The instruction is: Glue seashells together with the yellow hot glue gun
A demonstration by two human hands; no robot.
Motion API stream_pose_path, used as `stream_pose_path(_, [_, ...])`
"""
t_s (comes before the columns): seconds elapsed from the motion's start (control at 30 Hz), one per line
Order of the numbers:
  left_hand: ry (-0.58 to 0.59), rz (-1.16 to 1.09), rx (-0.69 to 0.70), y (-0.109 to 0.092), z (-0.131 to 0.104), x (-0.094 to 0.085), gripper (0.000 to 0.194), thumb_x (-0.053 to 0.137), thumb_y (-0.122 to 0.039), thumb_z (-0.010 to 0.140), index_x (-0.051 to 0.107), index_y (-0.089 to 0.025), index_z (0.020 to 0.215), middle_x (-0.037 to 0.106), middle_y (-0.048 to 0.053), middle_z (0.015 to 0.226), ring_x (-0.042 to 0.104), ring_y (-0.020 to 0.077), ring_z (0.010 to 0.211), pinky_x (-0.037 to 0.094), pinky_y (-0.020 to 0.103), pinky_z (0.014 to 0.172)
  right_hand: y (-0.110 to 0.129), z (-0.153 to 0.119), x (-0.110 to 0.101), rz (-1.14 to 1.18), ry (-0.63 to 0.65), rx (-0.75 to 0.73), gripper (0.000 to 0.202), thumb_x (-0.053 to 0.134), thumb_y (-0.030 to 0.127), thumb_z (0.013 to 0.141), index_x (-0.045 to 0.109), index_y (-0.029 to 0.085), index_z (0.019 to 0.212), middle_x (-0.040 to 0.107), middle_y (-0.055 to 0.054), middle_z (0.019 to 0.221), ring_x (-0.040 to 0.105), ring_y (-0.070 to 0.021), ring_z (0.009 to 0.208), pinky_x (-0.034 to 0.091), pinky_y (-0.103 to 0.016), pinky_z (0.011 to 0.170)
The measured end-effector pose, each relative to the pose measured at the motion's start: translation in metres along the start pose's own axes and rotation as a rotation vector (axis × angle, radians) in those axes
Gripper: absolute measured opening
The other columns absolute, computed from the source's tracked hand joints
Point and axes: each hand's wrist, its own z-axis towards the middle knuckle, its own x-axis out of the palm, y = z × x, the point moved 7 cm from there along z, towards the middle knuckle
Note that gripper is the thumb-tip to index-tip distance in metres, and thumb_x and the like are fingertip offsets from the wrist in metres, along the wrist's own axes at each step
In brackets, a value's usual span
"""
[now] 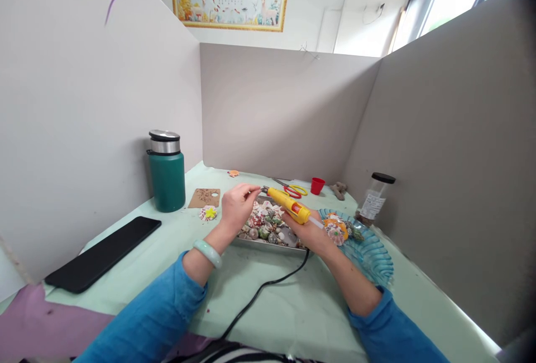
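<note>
A yellow hot glue gun (pixel 288 204) is gripped in my right hand (pixel 307 232), its nozzle pointing up and left. A glue stick pokes out of its rear end. My left hand (pixel 239 204) is pinched closed at the nozzle; whatever small thing lies between its fingertips is too small to make out. Below both hands stands a metal tray (pixel 268 246) filled with seashells (pixel 263 223), partly covered by the hands. A blue fluted glass plate (pixel 372 257) sits right of my right hand, bearing shells and an orange shell piece (pixel 337 226).
Left are a green bottle (pixel 166 178), a black phone-like slab (pixel 104 251), a brown card (pixel 204 198) and a shell flower (pixel 208 213). Scissors (pixel 288 187), a red cup (pixel 317 186) and a black-lidded jar (pixel 374 198) stand behind. The black cord (pixel 263 287) crosses the table front.
</note>
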Motion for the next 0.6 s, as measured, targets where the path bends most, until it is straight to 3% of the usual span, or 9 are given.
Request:
stream_pose_path(0.23, [0.111, -0.281, -0.437, 0.026, -0.005, 0.016, 0.020, 0.067, -0.035, 0.072, 0.074, -0.017, 0.080, 0.069, 0.003, 0.067, 0.059, 0.0153, 0.060, 0.043, 0.026, 0.057, -0.002, 0.000, -0.002, -0.033, 0.006, 0.018, 0.031, 0.055, 0.041, 0.079, 0.068, 0.019, 0.097, 0.059, 0.000, 0.058, 0.055, -0.0167, 0.055, 0.042, -0.026, 0.050])
stream_pose_path(0.6, [0.124, -0.526, -0.624, 0.035, -0.009, 0.023, 0.028, 0.072, -0.036, 0.065, 0.071, -0.012, 0.080, 0.066, 0.003, 0.067, 0.053, 0.0107, 0.054, 0.041, 0.023, 0.053, 0.000, 0.000, -0.001, -0.046, -0.002, -0.008, 0.026, 0.054, 0.042, 0.080, 0.065, 0.019, 0.087, 0.063, -0.001, 0.068, 0.055, -0.0168, 0.060, 0.044, -0.027, 0.056])
